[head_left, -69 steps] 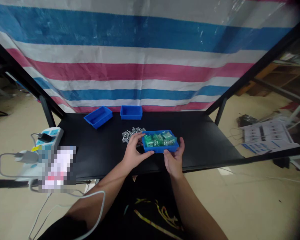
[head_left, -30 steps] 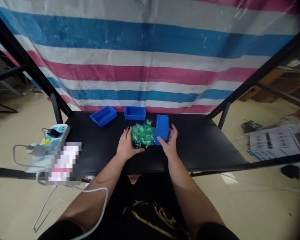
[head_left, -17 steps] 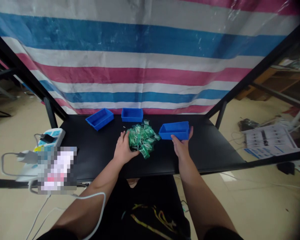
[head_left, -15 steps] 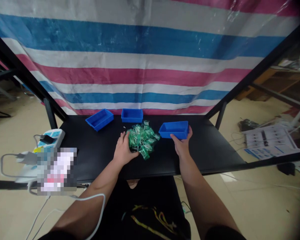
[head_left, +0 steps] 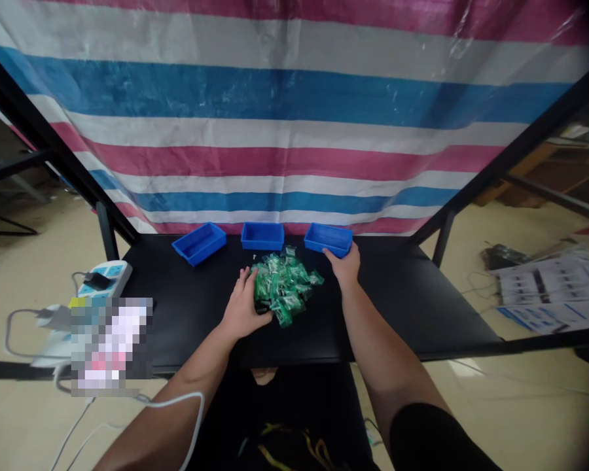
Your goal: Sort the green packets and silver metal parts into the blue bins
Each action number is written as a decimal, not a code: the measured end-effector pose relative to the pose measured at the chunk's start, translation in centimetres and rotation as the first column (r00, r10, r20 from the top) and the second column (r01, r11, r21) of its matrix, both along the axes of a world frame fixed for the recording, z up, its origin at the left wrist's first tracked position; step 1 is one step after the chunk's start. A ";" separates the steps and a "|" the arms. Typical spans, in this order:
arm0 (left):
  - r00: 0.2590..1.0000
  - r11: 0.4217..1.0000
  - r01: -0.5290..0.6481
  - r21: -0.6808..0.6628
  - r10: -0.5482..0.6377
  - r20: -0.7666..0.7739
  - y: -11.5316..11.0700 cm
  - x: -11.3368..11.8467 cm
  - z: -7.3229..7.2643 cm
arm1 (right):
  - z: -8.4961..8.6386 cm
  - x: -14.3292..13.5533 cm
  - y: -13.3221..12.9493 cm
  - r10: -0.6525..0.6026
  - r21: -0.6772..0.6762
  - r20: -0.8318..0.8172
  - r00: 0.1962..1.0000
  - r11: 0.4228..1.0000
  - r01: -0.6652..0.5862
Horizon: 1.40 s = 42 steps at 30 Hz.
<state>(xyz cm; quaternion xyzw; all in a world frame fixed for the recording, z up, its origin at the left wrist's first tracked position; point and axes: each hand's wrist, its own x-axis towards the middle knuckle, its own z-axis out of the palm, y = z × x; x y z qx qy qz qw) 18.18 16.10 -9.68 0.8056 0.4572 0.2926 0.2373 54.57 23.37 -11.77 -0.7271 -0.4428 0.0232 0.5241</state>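
Observation:
A heap of small green-tinted plastic packets lies on the black tabletop in front of me. Against its left side rests my left hand, thumb and fingers apart, with nothing gripped. At the back right, my right hand grips the near right corner of a blue tray, thumb on the front wall. Two more blue trays stand along the back: the middle one is set straight, while the left one sits at an angle. No contents show in the trays.
On the left are a white power strip with plugs and a pixelated device. A white cable crosses over my left forearm. Behind the table hangs a striped tarp, with black frame posts at the sides.
My right hand has moved the right-hand blue tray back and to the left, nearer the middle tray. The left hand stays at the heap's left side. The whole view has shifted slightly.

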 end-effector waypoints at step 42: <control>0.726 0.711 -0.644 0.284 0.684 -0.067 10.7 -3.3 3.3 | 0.5 -0.4 0.4 0.487 -0.113 0.216 0.846 0.873 -0.474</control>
